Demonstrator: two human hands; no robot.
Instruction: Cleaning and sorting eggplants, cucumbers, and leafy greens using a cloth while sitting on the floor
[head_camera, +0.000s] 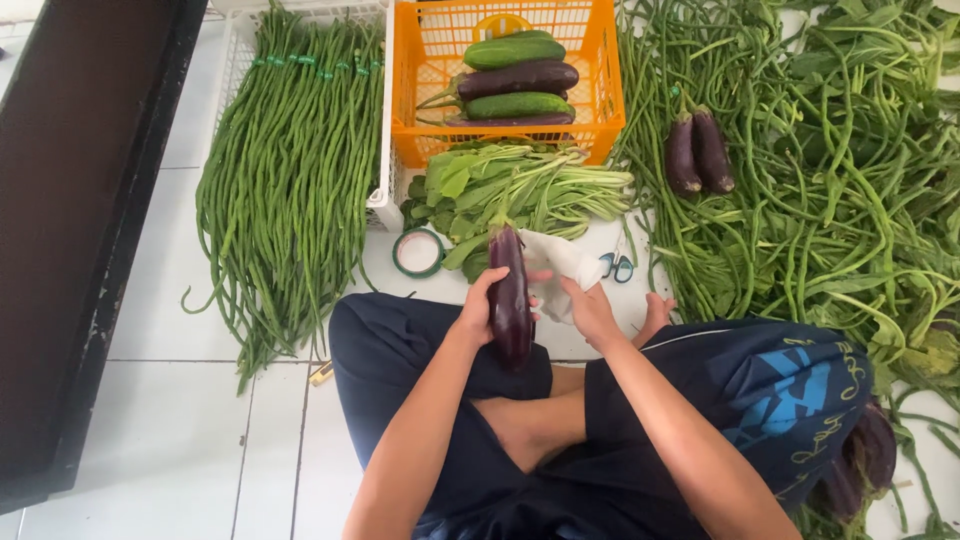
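Head view: I see L hand (478, 312) wrapped round eggplant (511, 300), held upright over lap, stem toward greens (520, 190). R hand (590, 310) pinching white cloth (560, 265) just beside eggplant. Scissors (617, 266) & tape roll (418, 252) on floor near. Orange crate (600, 80) beyond w/ cucumbers, eggplants. Long beans (290, 170) at left.

Long dark purple eggplant (510, 300): its left side sits hidden under the left hand (478, 310). Behind it, white cloth (560, 265) partly covers the blue-handled scissors (618, 266). Beyond, orange plastic crate (430, 90) cut by top edge.
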